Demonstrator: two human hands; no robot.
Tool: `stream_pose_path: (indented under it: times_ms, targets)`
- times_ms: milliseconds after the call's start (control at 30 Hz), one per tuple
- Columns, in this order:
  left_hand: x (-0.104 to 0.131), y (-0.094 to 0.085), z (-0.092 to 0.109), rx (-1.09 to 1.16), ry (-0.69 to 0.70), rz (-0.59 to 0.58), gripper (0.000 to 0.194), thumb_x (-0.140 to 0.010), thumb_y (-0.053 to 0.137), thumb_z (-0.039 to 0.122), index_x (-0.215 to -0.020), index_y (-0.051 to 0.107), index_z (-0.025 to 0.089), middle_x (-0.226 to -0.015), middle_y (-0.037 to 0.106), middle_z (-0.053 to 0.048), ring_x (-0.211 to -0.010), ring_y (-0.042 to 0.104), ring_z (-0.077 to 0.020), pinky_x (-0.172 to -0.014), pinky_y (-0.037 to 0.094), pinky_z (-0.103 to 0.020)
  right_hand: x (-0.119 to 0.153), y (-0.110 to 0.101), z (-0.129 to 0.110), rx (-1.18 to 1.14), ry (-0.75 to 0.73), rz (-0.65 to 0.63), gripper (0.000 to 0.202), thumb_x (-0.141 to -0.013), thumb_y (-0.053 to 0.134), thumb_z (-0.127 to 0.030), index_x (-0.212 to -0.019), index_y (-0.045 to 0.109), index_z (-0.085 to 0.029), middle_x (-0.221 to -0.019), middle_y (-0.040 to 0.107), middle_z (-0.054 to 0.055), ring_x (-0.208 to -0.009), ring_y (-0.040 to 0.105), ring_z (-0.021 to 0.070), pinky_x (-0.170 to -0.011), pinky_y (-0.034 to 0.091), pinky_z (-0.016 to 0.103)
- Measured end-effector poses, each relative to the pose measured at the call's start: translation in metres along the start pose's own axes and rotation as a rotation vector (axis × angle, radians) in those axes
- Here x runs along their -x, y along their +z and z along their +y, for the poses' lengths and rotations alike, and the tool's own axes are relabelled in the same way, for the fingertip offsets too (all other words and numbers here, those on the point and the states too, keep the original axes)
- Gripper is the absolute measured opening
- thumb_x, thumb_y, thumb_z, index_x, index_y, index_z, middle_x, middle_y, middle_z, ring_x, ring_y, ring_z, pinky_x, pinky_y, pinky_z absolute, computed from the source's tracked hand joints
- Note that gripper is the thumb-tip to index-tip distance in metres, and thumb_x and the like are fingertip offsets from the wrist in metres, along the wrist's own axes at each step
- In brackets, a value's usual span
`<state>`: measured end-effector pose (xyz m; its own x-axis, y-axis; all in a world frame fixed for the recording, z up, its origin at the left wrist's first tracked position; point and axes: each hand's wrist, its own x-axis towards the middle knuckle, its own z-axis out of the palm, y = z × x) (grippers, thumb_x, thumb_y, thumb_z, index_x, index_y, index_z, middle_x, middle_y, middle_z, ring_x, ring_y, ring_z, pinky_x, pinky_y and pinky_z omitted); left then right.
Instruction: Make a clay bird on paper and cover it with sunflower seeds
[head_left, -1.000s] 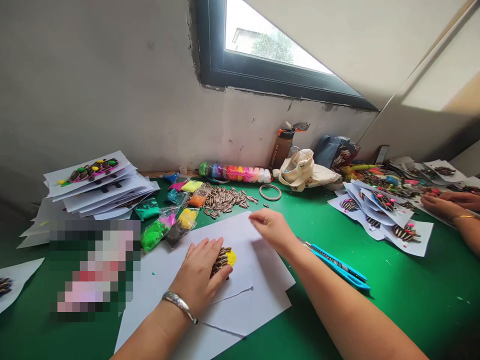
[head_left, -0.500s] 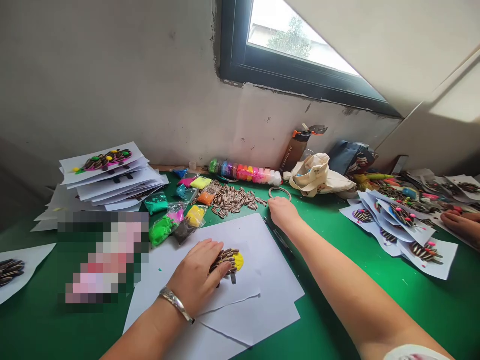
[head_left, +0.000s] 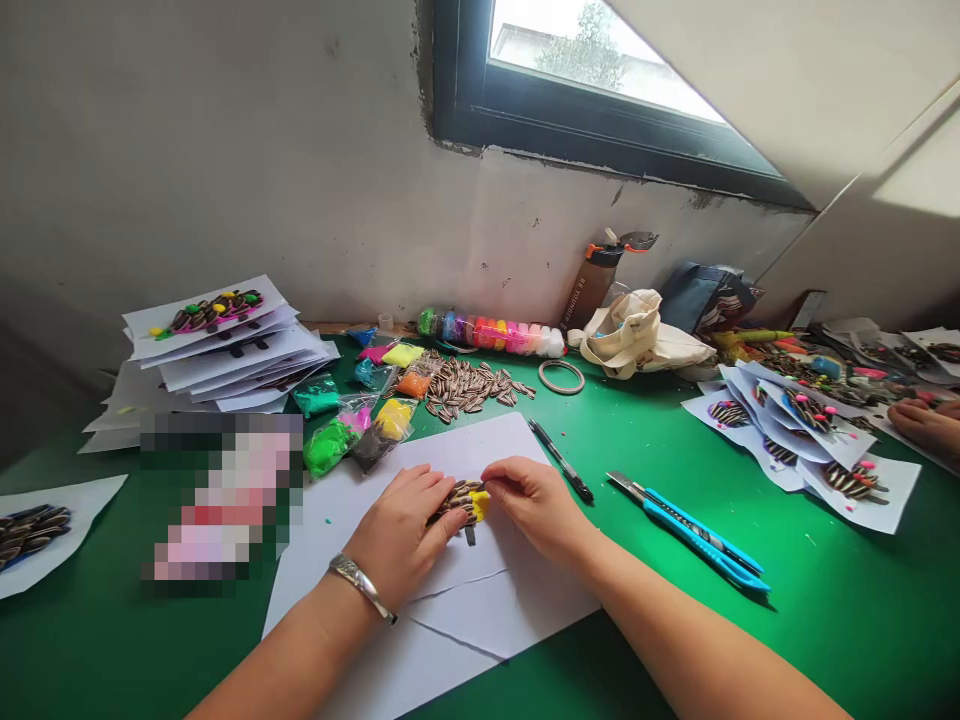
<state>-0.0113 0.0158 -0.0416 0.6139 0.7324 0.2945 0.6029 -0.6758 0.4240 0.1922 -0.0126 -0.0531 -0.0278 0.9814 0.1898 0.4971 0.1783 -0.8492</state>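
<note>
My left hand (head_left: 409, 520), a silver bracelet at its wrist, lies with fingers spread across the paper sheets (head_left: 330, 600), its thumb against a small seed picture. That picture consists of striped sunflower seeds (head_left: 457, 497) set in yellow clay (head_left: 480, 506), and the left hand covers part of it. At its right edge, my right hand (head_left: 536, 505) pinches a sunflower seed (head_left: 484, 486), mostly hidden by the fingertips, against the clay. Beyond the paper is a heap of loose sunflower seeds (head_left: 469, 385).
Bagged coloured clay (head_left: 330, 445) and a stack of seed pictures (head_left: 217, 365) are at left. A pen (head_left: 561, 460), a blue utility knife (head_left: 690, 530) and a tape roll (head_left: 561, 377) lie to the right. Further right are more seed pictures (head_left: 802, 430) and another person's hand (head_left: 926, 422).
My right hand has come back from beside the tape roll and seed heap to the yellow clay. The utility knife, hidden before, now shows. My left hand stays on the picture.
</note>
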Motion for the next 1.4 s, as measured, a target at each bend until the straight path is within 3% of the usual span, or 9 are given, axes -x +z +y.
stream_pose_path:
  times_ms: [267,700,833,967,1400]
  targets:
    - [0.001,0.003,0.002,-0.055,-0.008,-0.072,0.033,-0.094,0.046,0.036,-0.113,0.066,0.018,-0.112,0.069,-0.009,-0.115,0.056,-0.0305,-0.101,0.043,-0.049,0.003,0.006,-0.003,0.258,-0.119,-0.011,0.016,-0.086,0.055,-0.01,-0.084,0.067,-0.02,-0.078,0.063,0.002,-0.072,0.056,0.0144,-0.067,0.043,0.025]
    - [0.0,0.004,0.005,-0.049,-0.028,-0.109,0.029,-0.091,0.052,0.032,-0.113,0.066,0.019,-0.113,0.069,-0.009,-0.119,0.052,-0.0325,-0.104,0.04,-0.055,0.004,0.017,0.002,0.403,-0.233,-0.037,0.022,-0.086,0.051,-0.009,-0.07,0.063,-0.018,-0.068,0.051,0.0,-0.066,0.047,0.013,-0.058,0.035,0.022]
    - [0.0,0.003,0.005,-0.035,-0.018,-0.097,0.027,-0.09,0.053,0.032,-0.11,0.067,0.02,-0.111,0.07,-0.008,-0.115,0.055,-0.0329,-0.102,0.041,-0.057,0.007,0.007,0.004,0.407,-0.239,0.025,0.017,-0.087,0.051,-0.01,-0.082,0.065,-0.018,-0.076,0.055,0.002,-0.07,0.049,0.0138,-0.064,0.038,0.024]
    - [0.0,0.004,0.004,-0.036,-0.013,-0.079,0.025,-0.089,0.055,0.031,-0.108,0.068,0.021,-0.109,0.07,-0.008,-0.113,0.056,-0.0327,-0.101,0.042,-0.057,0.01,-0.001,0.006,0.469,-0.25,0.009,0.02,-0.088,0.049,-0.011,-0.079,0.064,-0.018,-0.075,0.054,0.003,-0.07,0.049,0.0138,-0.064,0.037,0.024]
    - [0.001,0.004,0.004,-0.067,-0.032,-0.123,0.032,-0.09,0.054,0.033,-0.116,0.065,0.018,-0.116,0.069,-0.008,-0.121,0.053,-0.0345,-0.104,0.041,-0.058,0.006,0.011,0.01,0.509,-0.244,0.016,0.021,-0.087,0.05,-0.009,-0.07,0.061,-0.017,-0.07,0.052,0.002,-0.064,0.047,0.0125,-0.06,0.034,0.022]
